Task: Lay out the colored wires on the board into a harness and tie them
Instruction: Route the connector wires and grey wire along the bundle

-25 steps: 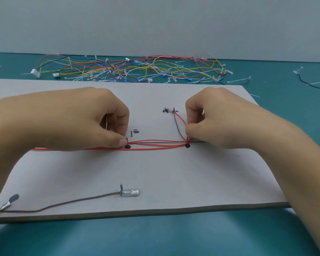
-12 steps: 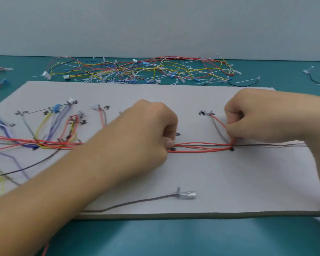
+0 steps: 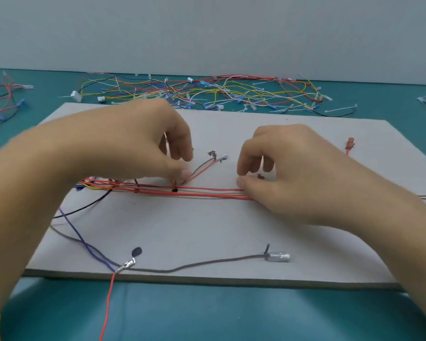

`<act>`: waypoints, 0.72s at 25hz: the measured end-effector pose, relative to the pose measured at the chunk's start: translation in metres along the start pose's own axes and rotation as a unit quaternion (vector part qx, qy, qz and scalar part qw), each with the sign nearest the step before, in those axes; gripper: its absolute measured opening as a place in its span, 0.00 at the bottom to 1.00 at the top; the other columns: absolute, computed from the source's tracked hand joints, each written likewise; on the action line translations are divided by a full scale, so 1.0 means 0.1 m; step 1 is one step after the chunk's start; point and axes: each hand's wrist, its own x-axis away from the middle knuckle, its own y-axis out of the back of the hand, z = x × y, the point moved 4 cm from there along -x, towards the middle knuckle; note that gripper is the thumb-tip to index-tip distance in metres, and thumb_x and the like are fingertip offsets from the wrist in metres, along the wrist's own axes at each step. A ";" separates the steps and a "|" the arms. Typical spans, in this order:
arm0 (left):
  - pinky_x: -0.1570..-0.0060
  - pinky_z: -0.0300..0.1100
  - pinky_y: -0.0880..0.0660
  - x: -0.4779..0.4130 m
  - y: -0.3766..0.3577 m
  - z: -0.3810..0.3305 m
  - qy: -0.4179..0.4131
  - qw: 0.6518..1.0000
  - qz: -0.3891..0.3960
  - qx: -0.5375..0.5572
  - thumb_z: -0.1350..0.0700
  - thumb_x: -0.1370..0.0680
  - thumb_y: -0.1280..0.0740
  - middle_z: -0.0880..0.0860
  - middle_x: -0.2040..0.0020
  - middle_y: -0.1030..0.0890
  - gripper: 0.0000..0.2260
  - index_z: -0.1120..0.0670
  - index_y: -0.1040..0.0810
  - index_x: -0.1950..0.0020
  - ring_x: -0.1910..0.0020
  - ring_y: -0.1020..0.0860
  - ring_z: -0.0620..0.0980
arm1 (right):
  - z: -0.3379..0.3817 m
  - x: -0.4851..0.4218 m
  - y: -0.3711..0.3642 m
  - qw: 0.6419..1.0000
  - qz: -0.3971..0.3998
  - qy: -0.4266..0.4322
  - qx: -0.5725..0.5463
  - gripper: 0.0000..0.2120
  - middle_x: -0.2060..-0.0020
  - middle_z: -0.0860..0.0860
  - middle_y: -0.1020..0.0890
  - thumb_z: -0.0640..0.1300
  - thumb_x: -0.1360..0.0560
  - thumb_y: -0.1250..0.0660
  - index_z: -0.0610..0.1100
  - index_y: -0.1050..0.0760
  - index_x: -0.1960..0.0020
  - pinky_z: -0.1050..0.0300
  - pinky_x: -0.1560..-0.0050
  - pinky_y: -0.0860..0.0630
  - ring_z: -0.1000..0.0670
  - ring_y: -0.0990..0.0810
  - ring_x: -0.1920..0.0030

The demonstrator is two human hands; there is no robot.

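Observation:
A bundle of red wires (image 3: 207,191) with a grey strand runs left to right across the grey board (image 3: 207,230). A red and a grey branch rise from it to a white connector (image 3: 222,157). My left hand (image 3: 123,148) has curled fingers, and its thumb and fingertips pinch the wires where the branch leaves the bundle, by a black dot (image 3: 174,190). My right hand (image 3: 293,173) pinches the bundle further right. More coloured wires fan out under my left forearm, mostly hidden.
A grey wire with a metal terminal (image 3: 278,256) lies near the board's front edge. Beside a clip (image 3: 127,264), a purple wire (image 3: 84,242) crosses and a red wire (image 3: 107,303) hangs off. A red connector (image 3: 350,143) lies far right. Loose wires (image 3: 207,94) are piled behind the board.
Both hands have moved right along the red bundle. My left hand now sits at the branch point where my right hand was, and my right hand holds further right.

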 end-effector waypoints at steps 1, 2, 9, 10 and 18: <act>0.69 0.37 0.31 0.00 0.01 0.04 -0.001 1.000 0.020 0.015 0.37 0.33 0.26 0.34 0.60 0.18 0.09 0.35 0.17 0.54 0.67 0.21 0.34 | -0.02 -0.01 -0.03 1.000 0.006 -0.005 0.001 0.02 0.60 0.57 0.23 0.49 0.25 0.31 0.51 0.21 0.57 0.55 0.55 0.25 0.57 0.25 0.57; 0.68 0.38 0.31 0.00 0.01 0.06 -0.006 0.999 0.040 0.022 0.36 0.33 0.27 0.36 0.61 0.17 0.10 0.34 0.17 0.54 0.69 0.22 0.36 | -0.05 -0.01 -0.04 1.000 0.008 -0.012 -0.004 0.03 0.61 0.56 0.22 0.48 0.26 0.31 0.51 0.21 0.58 0.55 0.55 0.25 0.57 0.25 0.58; 0.72 0.35 0.31 0.05 0.02 0.09 -0.014 0.996 0.084 -0.013 0.38 0.34 0.26 0.38 0.64 0.16 0.09 0.32 0.17 0.55 0.70 0.23 0.37 | -0.13 -0.02 -0.04 0.996 0.010 -0.078 -0.036 0.08 0.70 0.59 0.21 0.48 0.30 0.28 0.49 0.22 0.66 0.63 0.68 0.30 0.62 0.23 0.63; 0.71 0.37 0.30 0.05 0.00 0.08 -0.017 0.997 0.077 -0.019 0.39 0.33 0.25 0.38 0.66 0.17 0.08 0.32 0.17 0.56 0.70 0.22 0.37 | -0.13 -0.02 -0.04 0.996 0.011 -0.084 -0.038 0.08 0.70 0.60 0.20 0.47 0.30 0.28 0.49 0.22 0.67 0.62 0.68 0.30 0.61 0.23 0.63; 0.55 0.56 0.18 0.05 -0.04 0.03 -0.057 0.991 0.092 0.073 0.44 0.35 0.26 0.47 0.63 0.14 0.06 0.40 0.13 0.59 0.63 0.16 0.49 | -0.11 -0.03 0.01 0.993 0.032 -0.112 -0.012 0.07 0.71 0.54 0.20 0.48 0.32 0.28 0.48 0.21 0.67 0.58 0.69 0.26 0.56 0.22 0.69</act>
